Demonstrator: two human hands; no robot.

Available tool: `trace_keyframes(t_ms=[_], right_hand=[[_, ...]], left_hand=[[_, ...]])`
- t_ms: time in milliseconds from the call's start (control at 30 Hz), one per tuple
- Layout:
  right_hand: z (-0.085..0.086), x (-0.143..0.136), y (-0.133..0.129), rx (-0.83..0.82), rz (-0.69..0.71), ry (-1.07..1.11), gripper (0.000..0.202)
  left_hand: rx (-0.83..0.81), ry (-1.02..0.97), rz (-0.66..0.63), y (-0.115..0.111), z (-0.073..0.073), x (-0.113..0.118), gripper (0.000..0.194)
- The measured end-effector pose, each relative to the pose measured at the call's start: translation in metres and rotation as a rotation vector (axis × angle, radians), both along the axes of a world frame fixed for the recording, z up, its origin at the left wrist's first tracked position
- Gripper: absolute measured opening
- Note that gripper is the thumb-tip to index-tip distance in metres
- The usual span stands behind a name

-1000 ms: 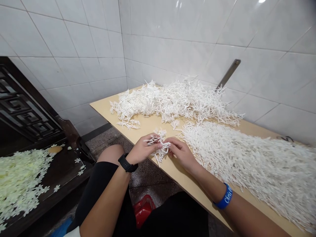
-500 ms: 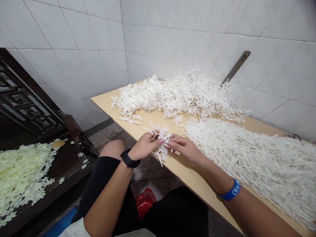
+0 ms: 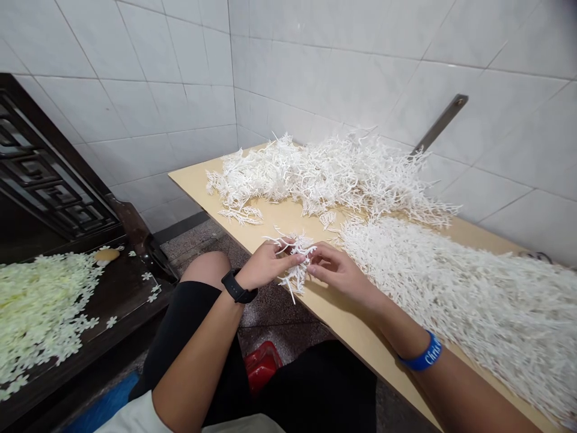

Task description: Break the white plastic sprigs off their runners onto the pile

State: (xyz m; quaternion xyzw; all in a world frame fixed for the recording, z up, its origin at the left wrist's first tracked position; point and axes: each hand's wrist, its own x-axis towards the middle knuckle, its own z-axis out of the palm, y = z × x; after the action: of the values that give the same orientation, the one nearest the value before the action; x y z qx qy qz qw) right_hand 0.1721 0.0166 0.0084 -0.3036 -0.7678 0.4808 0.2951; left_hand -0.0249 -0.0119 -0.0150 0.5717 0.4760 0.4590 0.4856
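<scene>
My left hand [image 3: 265,264] pinches a cluster of white branching plastic sprigs [image 3: 294,280] over the near edge of the wooden board. My right hand [image 3: 340,272] is at the right side of the cluster, its curled fingers and thumb on the sprig tips. The exact grip of these fingertips is partly hidden. Behind both hands lies a tangled heap of white sprigs [image 3: 324,171]. Close to my right forearm spreads a wide pile of small white plastic pieces [image 3: 451,282].
The light wooden board [image 3: 198,174] stands against tiled walls, with a metal bar [image 3: 439,125] rising behind it. To the left, a dark carved wooden seat [image 3: 130,294] bears pale yellow-green plastic flowers [image 3: 40,307]. A red object [image 3: 261,367] is on the floor between my legs.
My right fingers have shifted slightly to the right, loosening from the middle of the cluster. My left hand keeps its hold on the sprigs. The view has tilted a little.
</scene>
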Motion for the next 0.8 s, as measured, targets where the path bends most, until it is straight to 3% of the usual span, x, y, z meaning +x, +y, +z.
trace_keyframes(t_ms=[233, 433, 533, 633, 733, 800], right_hand=[[-0.004, -0.005, -0.005, 0.189, 0.041, -0.182, 0.020], [-0.007, -0.007, -0.004, 0.237, 0.025, -0.168, 0.030], [-0.004, -0.010, -0.007, 0.253, -0.022, -0.113, 0.040], [0.006, -0.013, -0.022, 0.404, -0.070, -0.053, 0.039], [0.018, -0.016, -0.041, 0.574, 0.093, -0.016, 0.036], [0.022, -0.016, -0.047, 0.554, 0.141, 0.016, 0.032]], left_hand=[[0.089, 0.033, -0.112, -0.001, 0.005, 0.001, 0.030], [0.156, 0.091, -0.090, -0.003, 0.006, 0.007, 0.034], [0.150, -0.013, 0.025, -0.001, 0.001, 0.012, 0.034], [0.100, -0.177, 0.191, 0.004, -0.004, 0.011, 0.035], [0.084, -0.289, 0.376, 0.012, -0.009, 0.003, 0.036], [0.102, -0.305, 0.443, 0.016, -0.012, -0.004, 0.037]])
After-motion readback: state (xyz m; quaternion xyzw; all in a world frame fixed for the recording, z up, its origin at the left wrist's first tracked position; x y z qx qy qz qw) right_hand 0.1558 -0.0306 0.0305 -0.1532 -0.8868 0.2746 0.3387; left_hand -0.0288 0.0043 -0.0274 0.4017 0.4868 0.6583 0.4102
